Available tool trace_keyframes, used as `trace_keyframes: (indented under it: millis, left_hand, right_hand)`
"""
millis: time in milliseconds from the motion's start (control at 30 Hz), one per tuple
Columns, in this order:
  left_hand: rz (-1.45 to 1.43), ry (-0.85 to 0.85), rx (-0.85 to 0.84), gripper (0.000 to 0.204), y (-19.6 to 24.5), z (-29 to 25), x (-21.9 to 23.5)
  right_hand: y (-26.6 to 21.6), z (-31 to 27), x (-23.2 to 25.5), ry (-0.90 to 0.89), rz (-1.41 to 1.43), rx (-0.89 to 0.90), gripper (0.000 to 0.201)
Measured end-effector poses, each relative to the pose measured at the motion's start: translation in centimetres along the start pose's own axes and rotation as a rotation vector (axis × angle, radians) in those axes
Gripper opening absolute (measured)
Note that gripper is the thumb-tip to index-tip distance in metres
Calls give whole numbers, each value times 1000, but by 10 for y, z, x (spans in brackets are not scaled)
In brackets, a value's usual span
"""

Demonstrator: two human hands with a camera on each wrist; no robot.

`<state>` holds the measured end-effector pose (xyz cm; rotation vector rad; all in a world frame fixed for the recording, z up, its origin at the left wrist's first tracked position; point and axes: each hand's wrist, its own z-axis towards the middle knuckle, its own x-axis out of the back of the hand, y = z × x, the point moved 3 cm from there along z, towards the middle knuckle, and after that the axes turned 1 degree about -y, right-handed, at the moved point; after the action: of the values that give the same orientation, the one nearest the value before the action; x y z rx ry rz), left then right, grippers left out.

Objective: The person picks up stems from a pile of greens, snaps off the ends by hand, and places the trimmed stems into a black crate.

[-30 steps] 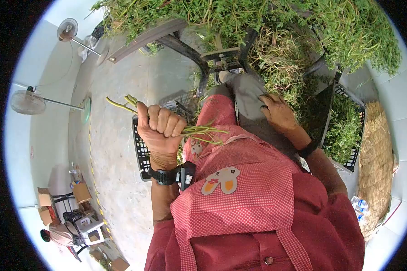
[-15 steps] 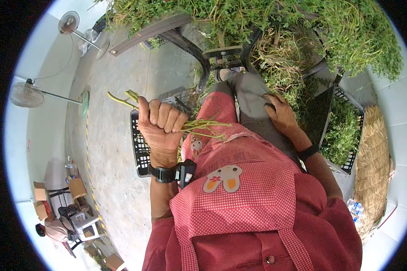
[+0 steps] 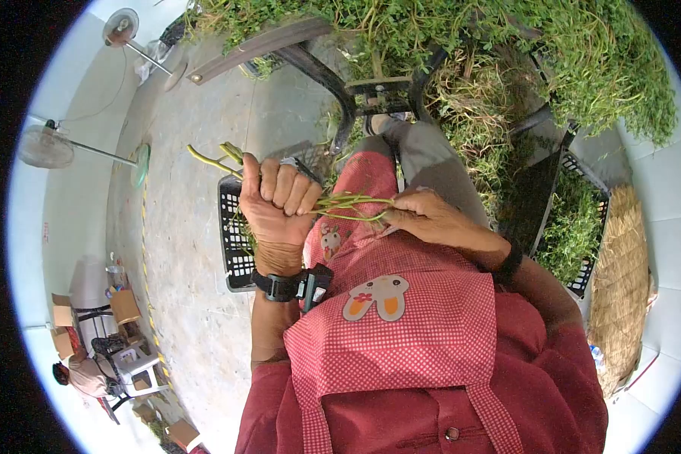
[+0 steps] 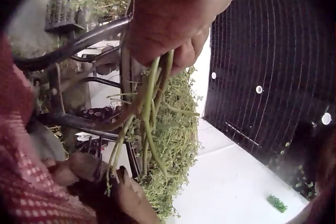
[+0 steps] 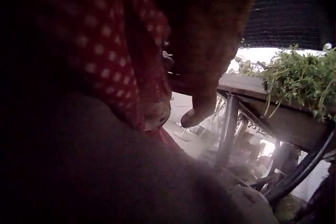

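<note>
My left hand [image 3: 278, 200] grips a small bunch of green plant stems [image 3: 348, 202], fingers curled round the middle with the thumb up along it. Thicker ends stick out past the thumb, and thin ends point toward my right hand [image 3: 440, 219]. Over the apron-covered lap, my right hand's thumb and fingertips pinch at those thin ends. The left wrist view has the stems [image 4: 149, 113] hanging below the left fist, their tips between the right hand's thumb [image 4: 128, 195] and finger. In the right wrist view the hand is dark and the stems are hidden.
A table edge [image 3: 265, 47] carries heaped leafy greens [image 3: 598, 64] in front. Cut plants [image 3: 473, 98] lie beneath it. Black crates stand at left [image 3: 233, 242] and right [image 3: 575, 227], near a straw roll [image 3: 620, 272]. Fans [image 3: 45, 145] and a seated person [image 3: 87, 374] are at far left.
My right hand has left the trousered knee and come across the lap to the thin stem ends. The left hand keeps its grip on the bunch, shifted slightly right.
</note>
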<state>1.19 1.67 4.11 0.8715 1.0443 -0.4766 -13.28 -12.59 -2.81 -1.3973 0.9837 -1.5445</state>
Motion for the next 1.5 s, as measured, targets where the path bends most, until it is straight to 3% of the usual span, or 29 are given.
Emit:
trace_keyframes:
  millis: [100,167,300,367,400,500,600,633,700,733,800,1000,1033,1067,1100,1167,1233,1300,1333,1367,1400,1433,1467,1500]
  left_hand:
    - [-1,136,0,50,-5,-2,-4]
    - [1,55,7,51,-7,-1,-4]
    - [-8,116,32,52,-13,-3,-3]
    - [-1,156,143,53,-21,-5,-1]
    - [60,159,165,54,-25,-4,1]
    - [155,101,214,54,-31,-2,-1]
    - [303,181,170,51,-22,-2,3]
    - [300,193,163,51,-16,-2,1]
    - [774,588,-1,47,6,-1,7]
    - [954,598,6,43,23,-3,12]
    - [1204,634,15,38,68,-9,29]
    - [1443,727,28,33,142,-41,72]
    - [1480,778,56,34,150,-48,85]
    - [1440,794,91,36,158,-56,98]
    - [1440,798,91,36,165,-62,108]
    - [1527,969,192,37,177,-74,136]
    - [1634,953,186,43,202,-95,214]
    - [2257,917,-3,43,226,-115,280]
    - [2142,957,136,46,199,-106,225]
    - [2050,863,126,43,195,-110,241]
    - [1950,775,122,41,193,-115,260]
    - [1776,868,108,38,182,-119,265]
    - [1971,916,250,36,185,-128,310]
    - [1751,893,256,33,140,-111,200]
  right_hand:
    - [2,3,-8,-35,58,-55,32]
    - [0,5,-6,-43,76,-56,32]
    - [-8,5,3,-49,1,-188,28]
    - [-1,2,12,145,40,-319,25]
    - [2,2,13,145,37,-317,25]
    - [27,-5,29,387,84,-308,24]
    - [53,-37,81,631,81,-201,22]
    - [65,-49,98,617,83,-205,22]
    - [93,-89,146,888,72,-252,21]
    - [108,-113,170,1025,64,-280,20]
    - [154,-169,209,1271,407,-427,19]
    - [227,-256,229,1382,640,-660,8]
    - [251,-267,226,1375,642,-663,8]
    - [282,-272,215,1207,841,-546,6]
    - [265,-258,199,1192,763,-562,7]
    - [240,-230,167,1180,681,-576,11]
    - [238,-214,148,1055,614,-714,23]
    - [207,-187,124,987,571,-717,28]
    - [196,-177,114,917,528,-723,33]
    - [191,-170,108,920,527,-722,33]
    - [188,-160,103,781,514,-726,36]
    - [184,-152,99,641,498,-727,39]
    - [180,-147,94,643,495,-722,39]
    - [179,-142,89,632,519,-701,38]
